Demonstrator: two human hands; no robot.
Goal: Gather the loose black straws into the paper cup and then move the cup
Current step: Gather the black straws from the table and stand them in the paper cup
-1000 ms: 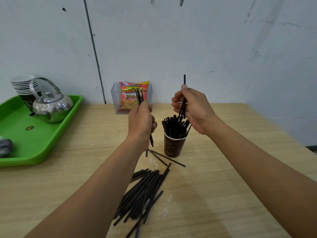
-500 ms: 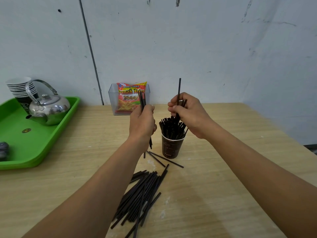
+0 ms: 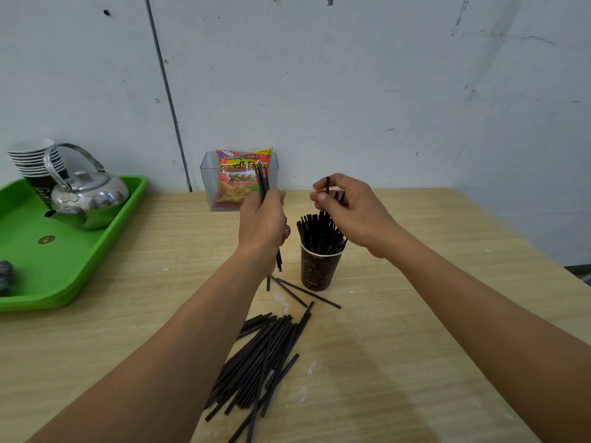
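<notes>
- My left hand [image 3: 263, 225] is curled round a small bundle of black straws [image 3: 263, 183] and holds it nearly upright. The tops stick out above my fist, and the lower ends show below my wrist, clear of the table.
- My right hand [image 3: 348, 212] pinches a single black straw [image 3: 327, 187] between thumb and fingertips, directly over the paper cup. Its top end pokes up past my fingers. Its lower part runs down towards the straws in the cup, but I cannot tell how deep it reaches.
- The brown paper cup [image 3: 318, 270] stands upright on the wooden table [image 3: 447, 314], just right of my left wrist, with "latte" printed near its base. It is packed with standing straws [image 3: 319, 230] that fan out above the rim.
- Three stray straws [image 3: 307, 292] lie flat at the foot of the cup, on the side nearer me.
- Closer still, between my forearms, a loose pile of black straws [image 3: 265, 359] lies on the table, most of them running the same way.
- Against the wall behind my hands, a clear plastic box [image 3: 208, 177] holds a French Fries snack packet [image 3: 243, 174].
- Far left, a green tray [image 3: 64, 273] carries a steel kettle [image 3: 86, 199], with a stack of paper cups [image 3: 32, 158] behind it. A dark thing at the tray's left edge is cut off, and I cannot identify it.
</notes>
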